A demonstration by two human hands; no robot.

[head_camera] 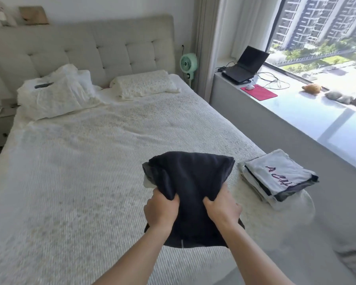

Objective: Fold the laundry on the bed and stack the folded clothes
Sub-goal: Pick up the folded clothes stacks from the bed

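A dark garment [190, 182] is gripped by both hands over the near right part of the bed [90, 161]. The left hand [161, 208] is curled round a bunch of cloth at the garment's left side, and the right hand [222, 206] is curled round cloth just beside it. The garment appears to be folded over, with some grey and white cloth showing at its left edge; whether that belongs to it or to other pieces carried with it cannot be told. Whether the garment is lifted clear of the bed or resting on it cannot be told either.

A stack [275, 177] of folded clothes is set near the bed's right edge, just right of the garment, its top piece light with dark lettering.

The step in hand is judged to be the moving of the folded garment onto the stack. Several things could go wrong. Because the cloth is held bunched near one end, the far half could sag and the fold could be lost on the way. The stack lies close to the bed's edge and its layers are already skewed, so it could be pushed askew or toppled off the side if the garment is dropped off-centre. The loose grey and white cloth could also slip out.
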